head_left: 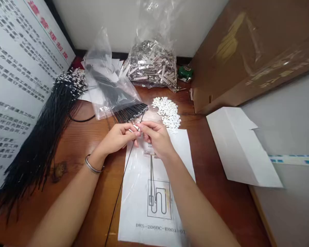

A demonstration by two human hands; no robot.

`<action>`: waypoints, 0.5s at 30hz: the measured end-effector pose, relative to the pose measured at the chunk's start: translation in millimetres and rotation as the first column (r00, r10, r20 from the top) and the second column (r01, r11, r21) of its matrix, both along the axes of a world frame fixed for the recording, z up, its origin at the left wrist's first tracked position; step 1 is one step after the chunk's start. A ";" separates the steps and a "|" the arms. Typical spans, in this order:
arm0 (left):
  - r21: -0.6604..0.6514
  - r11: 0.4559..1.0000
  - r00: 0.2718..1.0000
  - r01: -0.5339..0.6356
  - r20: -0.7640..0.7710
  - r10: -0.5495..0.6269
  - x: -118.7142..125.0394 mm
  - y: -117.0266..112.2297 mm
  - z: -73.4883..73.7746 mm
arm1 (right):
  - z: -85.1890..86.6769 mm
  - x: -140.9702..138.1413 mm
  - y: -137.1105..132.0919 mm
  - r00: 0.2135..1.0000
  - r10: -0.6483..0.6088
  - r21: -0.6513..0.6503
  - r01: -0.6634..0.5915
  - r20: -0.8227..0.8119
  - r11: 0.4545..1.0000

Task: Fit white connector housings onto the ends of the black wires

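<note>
My left hand (118, 139) is closed, with a small white plastic connector (136, 127) pinched between thumb and forefinger. Right against it, my right hand (157, 138) is closed in a pinch on a thin black wire (121, 185), which trails down to the bottom edge. Fingers partly hide the wire's end, so I cannot tell whether it sits inside the connector. Just beyond the hands lie a fan of black wires (130, 112) with metal tips and a pile of white connectors (168, 112). Beneath the hands is a paper sheet (134, 209) with a printed wiring drawing.
A clear bag of flat metal strips (151, 67) stands at the back, beside a green roll (185, 73). On the left, a thick bundle of black wires (38, 137) leans on a printed board (15, 68). A cardboard box (247, 51) and folded white card (237, 147) are at right.
</note>
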State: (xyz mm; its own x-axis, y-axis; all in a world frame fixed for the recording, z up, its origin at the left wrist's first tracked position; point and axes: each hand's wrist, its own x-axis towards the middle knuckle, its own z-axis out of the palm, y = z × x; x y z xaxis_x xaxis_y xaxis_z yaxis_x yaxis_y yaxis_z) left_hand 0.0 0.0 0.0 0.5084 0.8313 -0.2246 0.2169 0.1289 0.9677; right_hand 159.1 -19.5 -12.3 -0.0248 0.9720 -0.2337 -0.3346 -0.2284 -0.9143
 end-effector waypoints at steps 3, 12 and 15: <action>-0.005 0.998 0.998 0.062 0.011 -0.062 -1.2 -0.6 2.5 | 1.2 0.7 0.6 1.000 -0.017 -0.005 0.017 0.018 1.000; 0.013 1.000 0.998 -0.014 0.059 0.013 -0.6 -2.4 -1.9 | -0.2 0.5 -0.1 1.000 0.001 -0.003 -0.001 0.000 1.000; 0.021 1.000 0.999 0.013 0.037 -0.014 -1.3 -2.7 -2.1 | 0.5 0.4 -0.2 0.999 -0.041 -0.022 0.041 -0.015 0.999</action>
State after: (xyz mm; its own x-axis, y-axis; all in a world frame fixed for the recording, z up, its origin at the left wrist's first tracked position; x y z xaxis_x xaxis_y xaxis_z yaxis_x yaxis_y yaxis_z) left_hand -1.3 -2.7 -2.1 0.5276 0.8283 -0.1885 0.1824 0.1062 0.9775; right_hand 159.6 -19.7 -11.7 0.0113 0.9669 -0.2550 -0.3582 -0.2342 -0.9038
